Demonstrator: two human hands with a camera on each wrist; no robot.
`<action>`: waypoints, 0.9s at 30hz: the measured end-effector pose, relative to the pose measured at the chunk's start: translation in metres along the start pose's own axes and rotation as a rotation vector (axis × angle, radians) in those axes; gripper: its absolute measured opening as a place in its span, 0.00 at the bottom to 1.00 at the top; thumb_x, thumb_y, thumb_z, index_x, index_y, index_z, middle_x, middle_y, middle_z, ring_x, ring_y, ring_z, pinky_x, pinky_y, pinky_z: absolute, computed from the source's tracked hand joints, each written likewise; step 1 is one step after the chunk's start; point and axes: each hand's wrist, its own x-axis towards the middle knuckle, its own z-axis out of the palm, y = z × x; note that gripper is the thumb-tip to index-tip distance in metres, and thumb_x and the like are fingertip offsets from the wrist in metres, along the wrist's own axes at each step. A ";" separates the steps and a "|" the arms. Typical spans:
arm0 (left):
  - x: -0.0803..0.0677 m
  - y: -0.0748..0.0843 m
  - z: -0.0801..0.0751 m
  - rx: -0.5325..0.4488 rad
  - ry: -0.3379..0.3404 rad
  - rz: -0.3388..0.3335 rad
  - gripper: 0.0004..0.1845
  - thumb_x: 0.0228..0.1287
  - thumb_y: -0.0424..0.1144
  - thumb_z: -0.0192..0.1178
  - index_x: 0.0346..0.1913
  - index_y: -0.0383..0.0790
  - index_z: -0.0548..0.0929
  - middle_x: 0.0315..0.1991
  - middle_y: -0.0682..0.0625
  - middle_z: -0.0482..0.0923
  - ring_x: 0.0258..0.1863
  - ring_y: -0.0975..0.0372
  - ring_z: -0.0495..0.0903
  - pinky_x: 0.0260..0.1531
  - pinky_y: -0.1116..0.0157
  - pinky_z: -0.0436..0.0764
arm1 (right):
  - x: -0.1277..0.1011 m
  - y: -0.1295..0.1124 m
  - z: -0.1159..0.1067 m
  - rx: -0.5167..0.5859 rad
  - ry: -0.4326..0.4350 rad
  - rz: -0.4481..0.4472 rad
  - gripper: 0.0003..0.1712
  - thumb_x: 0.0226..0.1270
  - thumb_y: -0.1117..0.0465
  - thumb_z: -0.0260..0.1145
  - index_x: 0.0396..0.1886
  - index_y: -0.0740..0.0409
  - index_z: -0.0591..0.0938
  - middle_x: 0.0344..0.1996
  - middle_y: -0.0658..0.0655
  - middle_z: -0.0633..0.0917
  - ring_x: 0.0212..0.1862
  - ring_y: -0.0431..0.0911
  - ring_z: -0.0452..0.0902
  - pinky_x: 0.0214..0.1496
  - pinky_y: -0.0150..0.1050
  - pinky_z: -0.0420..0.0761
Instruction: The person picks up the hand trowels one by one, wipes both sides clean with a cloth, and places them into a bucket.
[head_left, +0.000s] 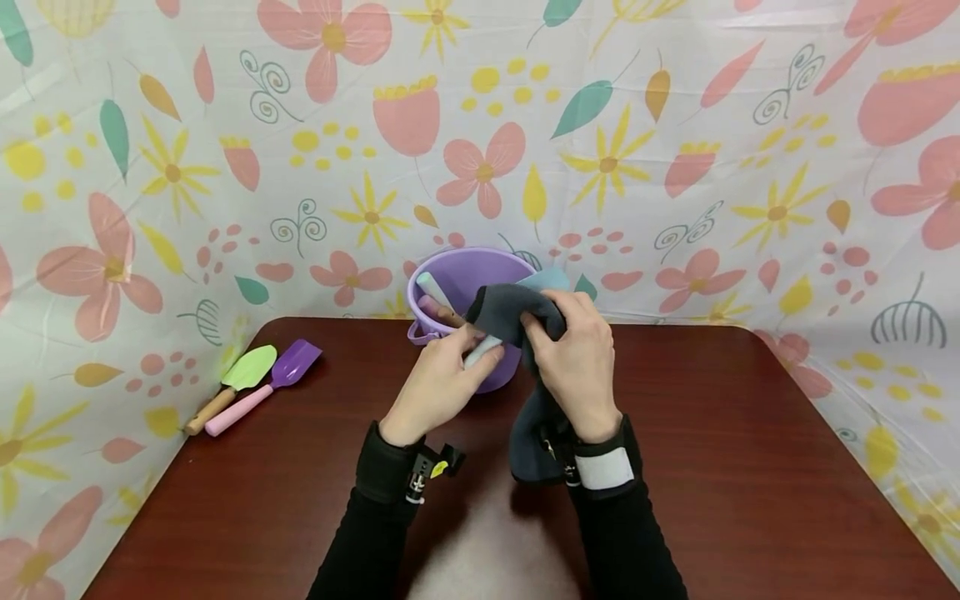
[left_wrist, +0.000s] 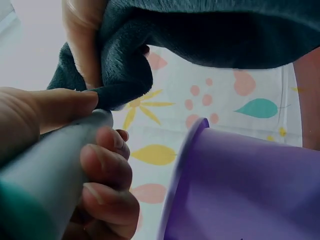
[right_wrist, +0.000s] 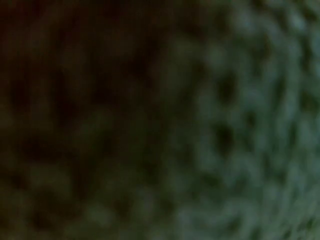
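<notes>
In the head view my left hand (head_left: 435,383) grips the pale handle (head_left: 482,352) of what looks like a garden trowel. A light-blue blade (head_left: 551,280) shows beyond the cloth; where it joins the handle is hidden. My right hand (head_left: 577,358) holds a dark grey cloth (head_left: 506,310) bunched over the tool, its lower end hanging toward the table. The left wrist view shows my left fingers (left_wrist: 107,200) curled round the handle (left_wrist: 60,170), thumb against the cloth (left_wrist: 125,70). Blurred cloth (right_wrist: 250,125) fills the right wrist view.
Behind the hands stands a purple bucket (head_left: 480,260) with pale and pinkish handles (head_left: 433,289) poking up inside. A green trowel (head_left: 251,367) and a purple shovel (head_left: 296,364) lie on the brown table (head_left: 315,517) at left. A flowered sheet (head_left: 480,100) hangs behind.
</notes>
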 end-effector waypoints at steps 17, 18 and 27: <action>0.000 0.000 0.001 0.062 -0.089 -0.008 0.10 0.73 0.47 0.54 0.49 0.49 0.79 0.18 0.56 0.62 0.14 0.66 0.62 0.19 0.67 0.62 | 0.009 0.019 -0.011 -0.004 0.119 0.055 0.14 0.60 0.61 0.73 0.43 0.63 0.84 0.35 0.62 0.81 0.36 0.54 0.74 0.38 0.47 0.70; 0.000 0.000 0.001 0.063 -0.090 -0.010 0.10 0.73 0.47 0.54 0.48 0.49 0.79 0.18 0.56 0.62 0.14 0.66 0.62 0.19 0.67 0.62 | 0.009 0.020 -0.012 -0.002 0.126 0.058 0.14 0.60 0.61 0.73 0.42 0.64 0.84 0.35 0.62 0.81 0.36 0.54 0.74 0.38 0.47 0.70; 0.001 -0.004 0.001 0.071 -0.093 -0.019 0.08 0.73 0.48 0.55 0.45 0.49 0.79 0.19 0.56 0.63 0.15 0.67 0.62 0.20 0.67 0.64 | 0.011 0.033 -0.023 0.002 0.191 0.093 0.12 0.64 0.61 0.70 0.44 0.64 0.84 0.37 0.62 0.83 0.36 0.54 0.75 0.39 0.47 0.68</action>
